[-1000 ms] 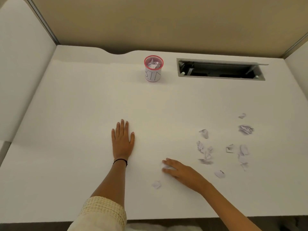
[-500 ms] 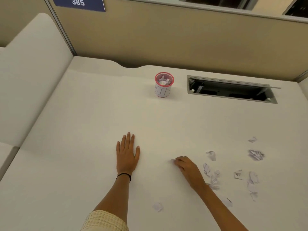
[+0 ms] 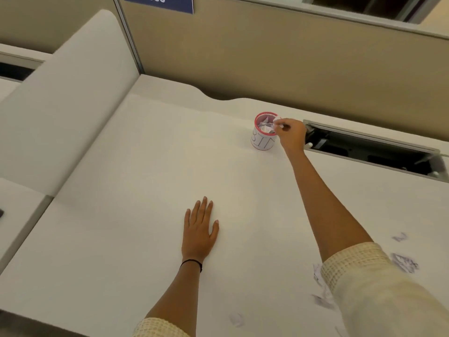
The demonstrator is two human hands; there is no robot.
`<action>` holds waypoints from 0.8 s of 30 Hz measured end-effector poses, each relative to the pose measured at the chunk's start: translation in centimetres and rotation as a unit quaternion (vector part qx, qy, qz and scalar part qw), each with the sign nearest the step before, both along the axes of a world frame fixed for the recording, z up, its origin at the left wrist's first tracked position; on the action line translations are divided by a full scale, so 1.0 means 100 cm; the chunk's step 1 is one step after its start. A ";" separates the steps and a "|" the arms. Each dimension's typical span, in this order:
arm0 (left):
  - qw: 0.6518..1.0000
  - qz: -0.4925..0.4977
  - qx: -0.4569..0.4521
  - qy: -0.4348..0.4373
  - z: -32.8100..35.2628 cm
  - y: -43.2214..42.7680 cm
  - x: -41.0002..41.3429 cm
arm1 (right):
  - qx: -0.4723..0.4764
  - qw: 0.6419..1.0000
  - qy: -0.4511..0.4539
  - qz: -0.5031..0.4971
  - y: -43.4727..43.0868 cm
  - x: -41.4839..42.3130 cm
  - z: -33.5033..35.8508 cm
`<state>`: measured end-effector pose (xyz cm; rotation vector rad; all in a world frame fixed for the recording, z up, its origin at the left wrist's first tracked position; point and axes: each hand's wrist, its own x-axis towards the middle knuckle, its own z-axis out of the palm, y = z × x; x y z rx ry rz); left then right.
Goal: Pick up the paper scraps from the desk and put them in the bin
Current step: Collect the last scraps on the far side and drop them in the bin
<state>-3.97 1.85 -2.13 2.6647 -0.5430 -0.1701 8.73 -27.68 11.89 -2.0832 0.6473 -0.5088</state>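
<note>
1. Paper scrap (image 3: 277,123): small and white, pinched in the curled fingertips of the right hand (image 3: 292,136), just above the right rim of the bin (image 3: 263,141).
2. The bin: a red-rimmed white cup lettered "BIN", upright at the far side of the desk (image 3: 121,215), with crumpled paper inside.
3. Loose scraps (image 3: 404,262): scattered on the desk at near right, partly hidden by the right sleeve (image 3: 354,266); one lies apart near the front edge.
4. Left hand (image 3: 199,229): flat, palm down on the desk, fingers straight, holding nothing.
5. Cable slot (image 3: 376,152): open recess just right of the bin.
</note>
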 end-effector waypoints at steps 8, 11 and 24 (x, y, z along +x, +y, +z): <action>1.000 0.005 0.009 0.005 -0.002 0.001 0.001 | -0.044 0.994 0.104 0.012 -0.018 0.033 -0.002; 1.000 0.004 0.006 0.003 -0.002 0.000 0.001 | -0.054 0.996 0.070 0.014 -0.017 0.019 0.004; 1.000 0.004 -0.016 0.007 0.004 0.000 -0.001 | 0.020 0.959 0.172 0.223 0.068 -0.234 -0.090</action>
